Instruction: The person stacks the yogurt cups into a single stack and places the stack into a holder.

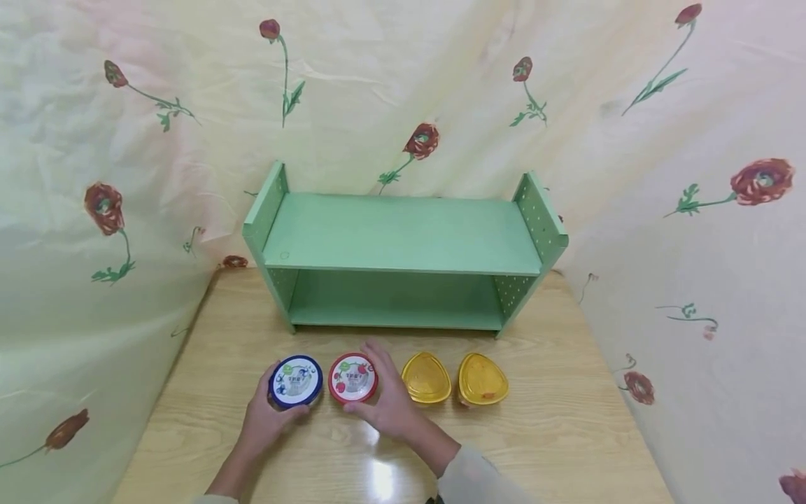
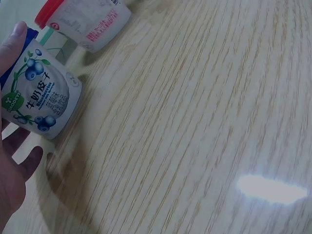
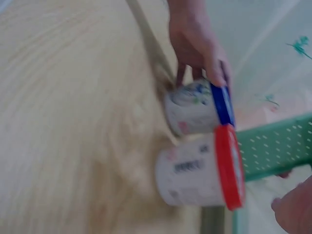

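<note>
A white tub with a blue lid and blueberry pictures stands on the table at the left. My left hand holds it near the lid, thumb on the near side and fingers round the left. Beside it stands a similar tub with a red lid and strawberry pictures. My right hand spreads thumb and fingers around that tub's right side. In the blurred right wrist view, a gap shows between the red lid and the visible part of my right hand.
Two yellow-lidded rounded-triangular containers stand right of my right hand. Behind everything is a green two-level shelf on the wooden table. Flower-printed cloth hangs at the back and both sides.
</note>
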Tool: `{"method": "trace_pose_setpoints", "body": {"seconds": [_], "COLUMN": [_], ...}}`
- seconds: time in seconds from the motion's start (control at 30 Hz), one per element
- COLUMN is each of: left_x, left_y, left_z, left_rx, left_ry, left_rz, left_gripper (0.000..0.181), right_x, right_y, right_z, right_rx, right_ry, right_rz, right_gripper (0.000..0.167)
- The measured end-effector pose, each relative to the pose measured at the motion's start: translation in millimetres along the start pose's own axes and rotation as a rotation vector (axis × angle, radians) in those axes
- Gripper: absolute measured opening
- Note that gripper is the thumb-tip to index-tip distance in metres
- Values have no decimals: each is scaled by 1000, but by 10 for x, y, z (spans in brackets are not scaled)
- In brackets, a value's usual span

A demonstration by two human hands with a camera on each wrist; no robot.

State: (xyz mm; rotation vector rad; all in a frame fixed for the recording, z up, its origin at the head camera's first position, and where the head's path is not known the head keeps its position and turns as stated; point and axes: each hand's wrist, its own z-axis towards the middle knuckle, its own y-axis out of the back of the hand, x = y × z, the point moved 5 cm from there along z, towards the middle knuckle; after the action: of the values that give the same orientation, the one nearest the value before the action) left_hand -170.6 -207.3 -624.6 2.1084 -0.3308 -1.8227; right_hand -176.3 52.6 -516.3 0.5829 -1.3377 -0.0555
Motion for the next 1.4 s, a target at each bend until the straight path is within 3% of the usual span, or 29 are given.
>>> {"method": "trace_pose_setpoints", "body": {"seconds": [0.13,0.27,0.7,1.0,1.2,1.4], "left_x": [6,19,71,95,126,108], "left_y": [-2,-17,-51,-69,-69,-72], "left_z": [21,29,26,4,-18,-4], "left_rx": [-38,-51,-74,-87,-100,-111], "left_ry": [-23,-21,-22,-7,-7,11], "left_rz": [-23,-22,-56,-68,-77,-86], "left_gripper": [114,114,115,116,116,117], "right_x": [-37,-92,-466,-609,-753,-884], "right_y": [-142,-227,-360,-397,-443,-471], "right_z": [30,50,127,122,102,116], "right_rx": [-23,-45,-107,-87,-103,-110], "right_ry": [-16,-82,-266,-269,-328,-317], "right_rz": [-45,-91,-80,-71,29,115], "right_gripper": [99,101,116,127,128,124]}}
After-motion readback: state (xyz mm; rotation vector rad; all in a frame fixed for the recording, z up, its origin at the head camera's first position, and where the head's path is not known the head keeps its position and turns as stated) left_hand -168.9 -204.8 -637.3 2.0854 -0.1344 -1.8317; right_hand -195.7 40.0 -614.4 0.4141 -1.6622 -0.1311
